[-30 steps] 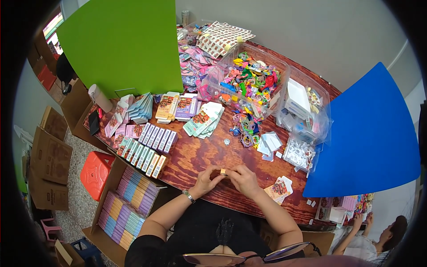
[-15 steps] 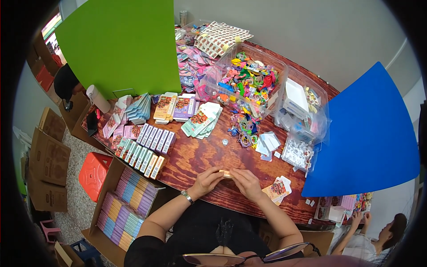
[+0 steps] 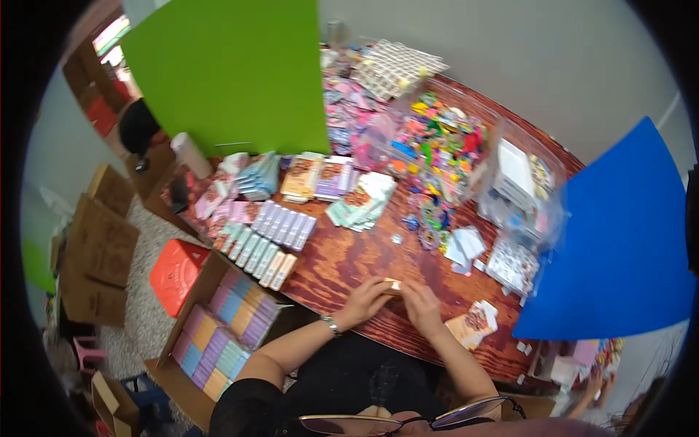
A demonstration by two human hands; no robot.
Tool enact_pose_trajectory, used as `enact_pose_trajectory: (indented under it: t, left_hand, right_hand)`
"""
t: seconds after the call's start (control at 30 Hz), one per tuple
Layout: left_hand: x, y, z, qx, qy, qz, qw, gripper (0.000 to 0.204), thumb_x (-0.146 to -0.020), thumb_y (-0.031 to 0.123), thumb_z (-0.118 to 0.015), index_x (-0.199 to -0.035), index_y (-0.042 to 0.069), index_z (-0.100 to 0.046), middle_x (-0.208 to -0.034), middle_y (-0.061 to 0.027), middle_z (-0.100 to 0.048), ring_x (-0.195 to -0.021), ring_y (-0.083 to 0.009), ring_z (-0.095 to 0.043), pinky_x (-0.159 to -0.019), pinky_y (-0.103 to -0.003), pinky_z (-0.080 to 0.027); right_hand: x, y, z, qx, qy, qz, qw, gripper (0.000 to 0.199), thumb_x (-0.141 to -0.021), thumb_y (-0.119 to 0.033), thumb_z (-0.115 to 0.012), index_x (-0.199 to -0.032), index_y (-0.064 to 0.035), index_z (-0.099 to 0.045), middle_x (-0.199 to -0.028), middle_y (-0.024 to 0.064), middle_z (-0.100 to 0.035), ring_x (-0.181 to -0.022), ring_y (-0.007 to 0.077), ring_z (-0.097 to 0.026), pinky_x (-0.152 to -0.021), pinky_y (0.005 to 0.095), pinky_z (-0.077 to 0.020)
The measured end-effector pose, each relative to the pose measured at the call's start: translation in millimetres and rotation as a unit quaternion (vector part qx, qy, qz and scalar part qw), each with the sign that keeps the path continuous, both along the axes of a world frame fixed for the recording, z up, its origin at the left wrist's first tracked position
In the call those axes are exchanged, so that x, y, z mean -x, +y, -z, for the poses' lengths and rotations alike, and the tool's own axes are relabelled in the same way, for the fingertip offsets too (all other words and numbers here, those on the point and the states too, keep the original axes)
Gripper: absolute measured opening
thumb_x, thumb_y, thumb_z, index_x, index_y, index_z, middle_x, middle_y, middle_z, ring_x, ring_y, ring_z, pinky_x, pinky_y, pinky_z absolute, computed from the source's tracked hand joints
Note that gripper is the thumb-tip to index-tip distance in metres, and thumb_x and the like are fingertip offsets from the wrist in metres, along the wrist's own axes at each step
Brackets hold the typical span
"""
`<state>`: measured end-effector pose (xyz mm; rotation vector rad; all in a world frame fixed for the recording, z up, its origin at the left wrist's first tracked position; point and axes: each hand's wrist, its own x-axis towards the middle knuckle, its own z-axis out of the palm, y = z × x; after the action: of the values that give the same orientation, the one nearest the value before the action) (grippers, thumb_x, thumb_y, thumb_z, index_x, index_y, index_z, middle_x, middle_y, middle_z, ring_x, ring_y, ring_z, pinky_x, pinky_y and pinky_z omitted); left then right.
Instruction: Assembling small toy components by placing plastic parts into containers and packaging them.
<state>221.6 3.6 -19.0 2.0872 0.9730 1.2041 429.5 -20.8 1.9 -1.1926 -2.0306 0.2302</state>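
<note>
Over the table's near edge, a small orange and white carton [image 3: 394,286] is held between my two hands. My left hand [image 3: 365,301], with a metal-banded watch at its wrist, pinches one end of it. On the other end are the closed fingers of my right hand [image 3: 422,304]. The carton is partly covered by the fingers and blurred. Beside my right wrist lie several flat orange cartons [image 3: 472,325], fanned out. Rows of filled purple, green and orange boxes [image 3: 269,251] stand to the left.
Flat green cartons [image 3: 362,202] lie mid-table, near a clear tub of colourful bands [image 3: 444,138]. A box of small white pieces [image 3: 512,264] stands at right. Green [image 3: 226,80] and blue [image 3: 611,247] panels flank the table. Left below is an open carton [image 3: 182,320] of packed boxes.
The whole view has shifted, so the table and panels sit farther right in the picture, with some blur. Both hands still hold the small carton, which now looks tipped up slightly.
</note>
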Motion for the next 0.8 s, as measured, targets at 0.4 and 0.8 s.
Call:
enact_pose_trajectory:
  t: [0.4, 0.8]
  left_hand:
    - [126, -6, -46, -0.044, 0.388, -0.172, 0.904, 0.041, -0.086, 0.004, -0.058, -0.127, 0.008, -0.058, -0.096, -0.0148, -0.056, -0.087, -0.0327, -0.058, -0.072, -0.046, -0.051]
    - [157, -2, -33, -0.108, 0.487, -0.248, 0.83, 0.051, -0.092, 0.007, -0.056, -0.143, 0.008, -0.051, -0.146, -0.0243, -0.046, -0.13, -0.0448, -0.046, -0.106, -0.056, -0.039]
  right_hand:
    - [-5, -22, -24, 0.066, -0.051, 0.004, 0.997, 0.042, -0.086, -0.008, -0.072, -0.127, -0.0069, -0.065, -0.131, 0.0179, -0.059, -0.111, 0.0355, -0.062, -0.092, 0.0418, -0.0533]
    - [-161, -91, -12, 0.155, -0.154, 0.291, 0.932, 0.051, -0.088, -0.027, -0.073, -0.134, -0.0082, -0.059, -0.127, 0.0155, -0.062, -0.108, 0.0341, -0.063, -0.086, 0.0421, -0.0555]
